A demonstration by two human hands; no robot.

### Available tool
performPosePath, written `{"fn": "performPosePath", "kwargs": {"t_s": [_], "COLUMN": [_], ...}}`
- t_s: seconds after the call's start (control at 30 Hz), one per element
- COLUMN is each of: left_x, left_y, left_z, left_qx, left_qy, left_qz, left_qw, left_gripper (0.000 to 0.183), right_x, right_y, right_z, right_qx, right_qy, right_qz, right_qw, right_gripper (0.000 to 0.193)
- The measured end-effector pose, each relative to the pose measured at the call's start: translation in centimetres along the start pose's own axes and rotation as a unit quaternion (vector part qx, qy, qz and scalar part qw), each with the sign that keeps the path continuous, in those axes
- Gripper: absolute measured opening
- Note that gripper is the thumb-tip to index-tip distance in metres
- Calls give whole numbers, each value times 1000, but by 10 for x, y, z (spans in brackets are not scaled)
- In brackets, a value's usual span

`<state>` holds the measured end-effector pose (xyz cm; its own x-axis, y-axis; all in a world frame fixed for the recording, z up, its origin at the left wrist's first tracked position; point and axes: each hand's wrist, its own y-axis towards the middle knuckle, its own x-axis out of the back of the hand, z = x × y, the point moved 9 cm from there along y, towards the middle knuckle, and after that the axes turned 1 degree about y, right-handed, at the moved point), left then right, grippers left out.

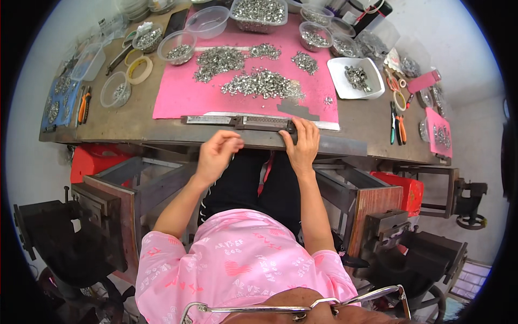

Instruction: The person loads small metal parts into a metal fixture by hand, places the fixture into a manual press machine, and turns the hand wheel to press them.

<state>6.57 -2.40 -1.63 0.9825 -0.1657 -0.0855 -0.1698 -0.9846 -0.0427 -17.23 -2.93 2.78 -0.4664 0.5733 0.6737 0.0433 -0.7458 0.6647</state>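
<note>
A long dark metal jig (264, 122) with a row of small slots lies along the front edge of the pink mat (175, 102). My right hand (303, 144) grips its right end, thumb on the near side and fingers over the top. My left hand (217, 155) hovers just in front of the jig's left half, apart from it. Its thumb and fingers are pinched together, slightly blurred; anything between them is too small to make out. Beyond the jig, small shiny metal pieces lie in a heap (253, 83), with a second pile (218, 62) behind it.
A white tray (372, 92) with metal pieces stands right of the mat. Clear plastic tubs (178, 47) line the back. Tape rolls (139, 70) and orange-handled pliers (83, 108) lie left; more pliers (400, 129) lie right. Bench vises (97, 216) stand below, either side.
</note>
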Motion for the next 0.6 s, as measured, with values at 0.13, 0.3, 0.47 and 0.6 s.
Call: {"fn": "performPosePath", "kwargs": {"t_s": [0.13,0.3,0.47,0.6], "left_x": [-38,-42,-41,-45], "left_y": [19,38,38,40], "left_z": [-67,-48,-49,-51], "left_qx": [-291,-318,-320,-328], "left_qy": [371,462,442,437], "left_qz": [-58,-70,-94,-87], "left_qw": [880,825,832,833], "left_gripper": [43,58,62,63], "right_x": [8,8,-3,-1], "right_y": [5,31,43,49], "right_z": [1,-1,14,17], "right_qx": [-15,36,180,242], "right_qy": [15,53,19,5], "right_qz": [1,61,117,133], "right_qw": [1000,996,977,961], "right_gripper": [45,21,19,21]}}
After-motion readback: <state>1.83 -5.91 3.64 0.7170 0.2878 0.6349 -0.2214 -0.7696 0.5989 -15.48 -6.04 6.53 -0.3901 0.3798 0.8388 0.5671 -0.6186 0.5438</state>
